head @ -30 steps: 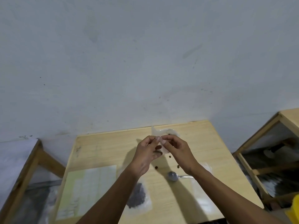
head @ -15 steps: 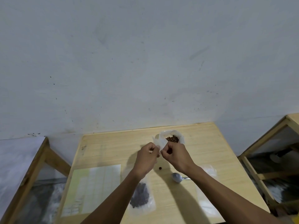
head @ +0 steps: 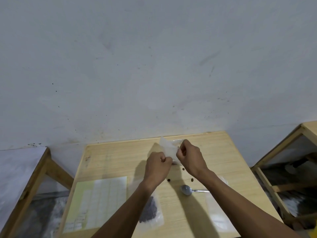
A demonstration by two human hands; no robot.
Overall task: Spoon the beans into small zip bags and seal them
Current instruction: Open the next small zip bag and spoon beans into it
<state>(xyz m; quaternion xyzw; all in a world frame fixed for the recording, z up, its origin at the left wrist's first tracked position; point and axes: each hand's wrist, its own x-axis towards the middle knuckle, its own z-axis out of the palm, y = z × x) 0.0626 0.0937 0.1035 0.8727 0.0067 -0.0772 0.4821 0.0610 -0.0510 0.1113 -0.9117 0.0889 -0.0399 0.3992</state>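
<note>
Zip bag (head: 169, 148) contents hidden by hands.

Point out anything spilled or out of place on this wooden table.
A few small dark beans lie loose on the light wooden table, between the hands and the metal spoon, not in any bag. Both hands pinch the small clear zip bag.

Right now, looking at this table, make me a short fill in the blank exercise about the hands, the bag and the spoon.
1. Both hands, left hand and right hand, pinch a small clear ____.
2. The spoon lies on the ____.
3. A few loose ____ lie between the hands and the spoon.

Missing words: bag; table; beans
</note>
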